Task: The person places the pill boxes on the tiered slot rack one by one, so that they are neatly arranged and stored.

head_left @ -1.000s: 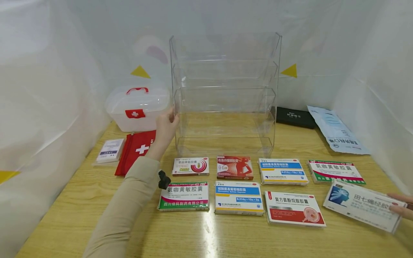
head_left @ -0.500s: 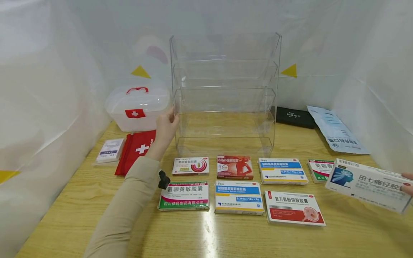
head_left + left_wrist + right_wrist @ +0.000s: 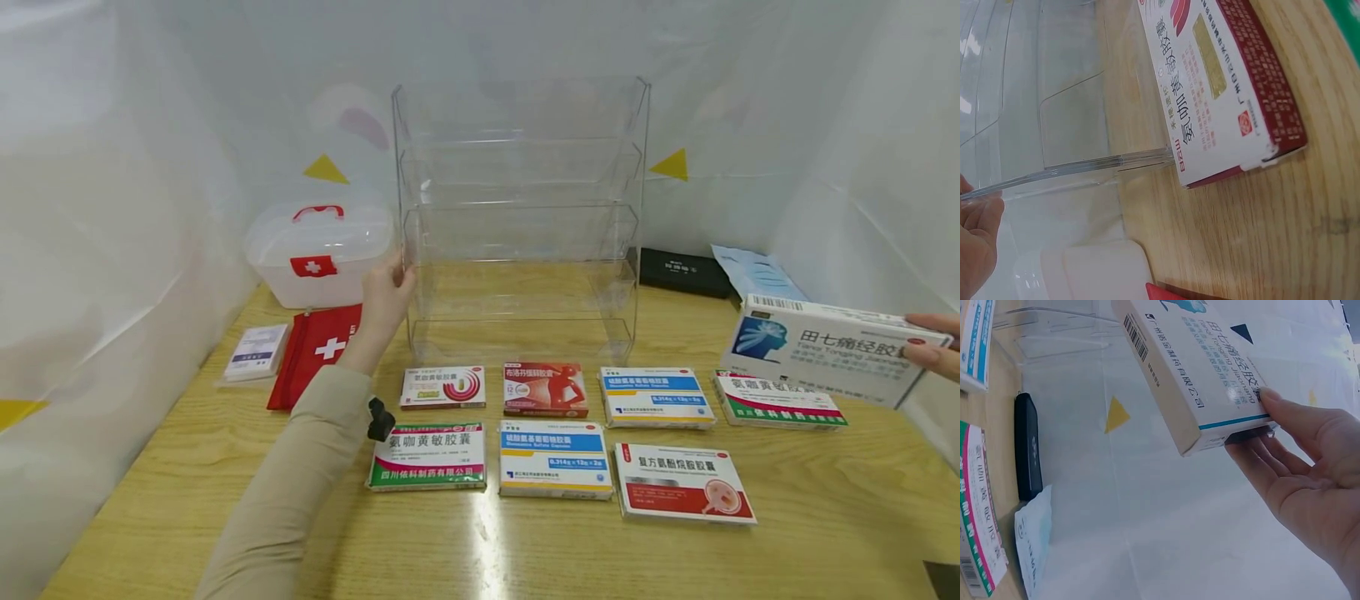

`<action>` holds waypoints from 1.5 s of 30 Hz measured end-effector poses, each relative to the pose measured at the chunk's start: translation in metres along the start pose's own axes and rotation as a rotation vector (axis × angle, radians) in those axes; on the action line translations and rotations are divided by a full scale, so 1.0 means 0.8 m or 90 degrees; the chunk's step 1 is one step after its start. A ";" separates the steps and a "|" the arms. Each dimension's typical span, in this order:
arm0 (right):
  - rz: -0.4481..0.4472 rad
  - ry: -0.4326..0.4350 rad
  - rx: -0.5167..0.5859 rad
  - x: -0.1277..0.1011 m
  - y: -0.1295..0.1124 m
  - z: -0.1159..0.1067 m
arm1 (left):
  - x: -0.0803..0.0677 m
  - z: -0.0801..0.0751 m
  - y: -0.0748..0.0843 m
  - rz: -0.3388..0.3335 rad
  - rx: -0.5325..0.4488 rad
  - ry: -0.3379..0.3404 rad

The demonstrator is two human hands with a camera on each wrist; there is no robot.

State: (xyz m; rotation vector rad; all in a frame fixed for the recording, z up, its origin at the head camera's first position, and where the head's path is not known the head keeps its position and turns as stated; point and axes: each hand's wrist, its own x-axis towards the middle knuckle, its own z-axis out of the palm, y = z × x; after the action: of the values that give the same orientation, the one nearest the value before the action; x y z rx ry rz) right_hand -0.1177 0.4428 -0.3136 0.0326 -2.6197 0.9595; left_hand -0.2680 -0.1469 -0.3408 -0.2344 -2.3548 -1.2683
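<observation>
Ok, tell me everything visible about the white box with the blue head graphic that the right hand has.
The white cardboard medicine box with a blue head graphic is long and flat, printed with dark Chinese lettering, a thin teal stripe and a barcode on its narrow side. It looks closed and undamaged. It is off the wooden table, tilted, above the green-and-pink box. The right hand pinches its right end, thumb on the printed face, fingers beneath.

A staged pharmacy-style sorting station: a wooden table [image 3: 150,500] walled in by white sheeting [image 3: 112,167], with a clear tiered display rack [image 3: 517,217] at twelve o'clock, rows of medicine boxes [image 3: 555,458] before it, and a first-aid case [image 3: 318,254] at ten o'clock.
</observation>
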 end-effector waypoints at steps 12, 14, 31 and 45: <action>-0.116 0.053 0.261 0.046 -0.101 0.014 | -0.002 -0.003 0.000 -0.003 0.004 -0.001; -0.128 0.043 0.300 0.052 -0.114 0.018 | -0.003 -0.003 0.001 -0.003 0.005 0.001; 0.022 -0.045 0.280 0.124 -0.208 0.060 | -0.003 0.000 0.001 0.007 0.008 0.009; -0.033 -0.054 0.377 0.182 -0.263 0.105 | -0.005 0.003 0.001 0.017 0.015 0.011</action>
State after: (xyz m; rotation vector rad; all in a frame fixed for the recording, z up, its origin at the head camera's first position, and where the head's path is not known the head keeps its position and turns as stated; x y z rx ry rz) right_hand -0.2513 0.2418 -0.1939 0.2891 -2.2949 1.7047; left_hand -0.2650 -0.1443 -0.3431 -0.2459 -2.3433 -1.2244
